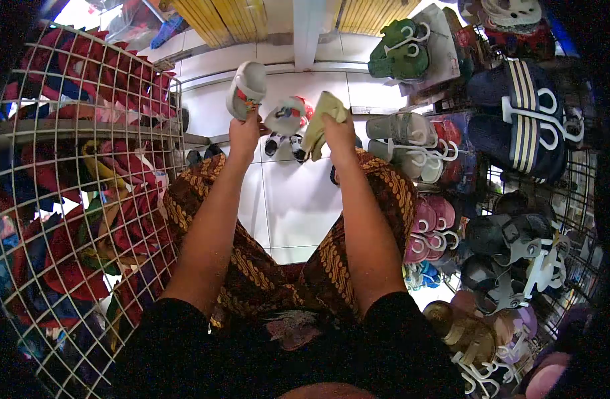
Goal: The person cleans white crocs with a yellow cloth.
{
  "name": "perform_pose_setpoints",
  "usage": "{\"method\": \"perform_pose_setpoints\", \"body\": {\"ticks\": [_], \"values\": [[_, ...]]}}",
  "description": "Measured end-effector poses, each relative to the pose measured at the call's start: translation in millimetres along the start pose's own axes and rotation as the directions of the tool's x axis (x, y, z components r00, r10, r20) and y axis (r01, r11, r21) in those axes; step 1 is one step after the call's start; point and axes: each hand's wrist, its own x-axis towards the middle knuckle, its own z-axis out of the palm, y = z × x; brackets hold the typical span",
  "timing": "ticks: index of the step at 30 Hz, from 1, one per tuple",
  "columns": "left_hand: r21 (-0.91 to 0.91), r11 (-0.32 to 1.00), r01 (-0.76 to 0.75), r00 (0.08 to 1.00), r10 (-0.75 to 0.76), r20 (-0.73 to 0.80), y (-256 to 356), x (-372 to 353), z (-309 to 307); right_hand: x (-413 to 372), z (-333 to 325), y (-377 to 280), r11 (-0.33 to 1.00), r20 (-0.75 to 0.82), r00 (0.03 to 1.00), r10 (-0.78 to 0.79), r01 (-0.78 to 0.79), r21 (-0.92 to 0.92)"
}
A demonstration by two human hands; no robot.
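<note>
My left hand [248, 134] is closed around a pale clog [250, 81] with a red strap, its toe pointing up and away from me. A folded, yellowish-green cloth [326, 120] is gripped in my right hand [339, 136]. Between the two hands appears another pale clog [283, 120] with a dark detail on it and something red behind it. Just below that clog in the view, black-and-white shoes [285, 146] stand on the white tiled floor [278, 216].
On my left rises a white wire grid [85, 173] with dark red and coloured goods behind it. Sandals crowd the right side on white hangers, among them a green pair [399, 50] and navy striped slides [518, 120]. My knees in patterned trousers [195, 193] flank the floor.
</note>
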Motion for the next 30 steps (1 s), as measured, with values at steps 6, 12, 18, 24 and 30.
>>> {"method": "perform_pose_setpoints", "body": {"ticks": [6, 12, 18, 24, 30], "values": [[0.085, 0.995, 0.059, 0.979, -0.074, 0.189, -5.2, 2.5, -2.1, -8.0, 5.4, 1.4, 1.0, 0.147, 0.989, 0.007, -0.011, 0.026], [0.081, 0.996, -0.038, 0.987, 0.025, 0.157, -8.0, 9.4, -5.5, 1.2, 3.9, 10.9, 0.987, 0.037, 0.995, 0.093, -0.097, 0.126], [-0.492, 0.812, 0.315, 0.944, -0.212, 0.254, 20.5, -2.2, 4.2, 1.3, -2.5, 1.9, 0.757, 0.303, 0.923, 0.238, -0.371, 0.537], [-0.43, 0.857, 0.285, 0.929, -0.137, 0.345, 38.2, -14.6, 4.4, -15.4, -7.3, -31.3, 0.529, 0.577, 0.814, 0.067, -0.52, 0.671], [0.109, 0.985, -0.132, 0.925, 0.083, 0.371, -56.9, 45.7, -32.8, -9.8, 4.7, -30.6, 0.736, 0.612, 0.763, 0.207, -0.534, 0.417]]}}
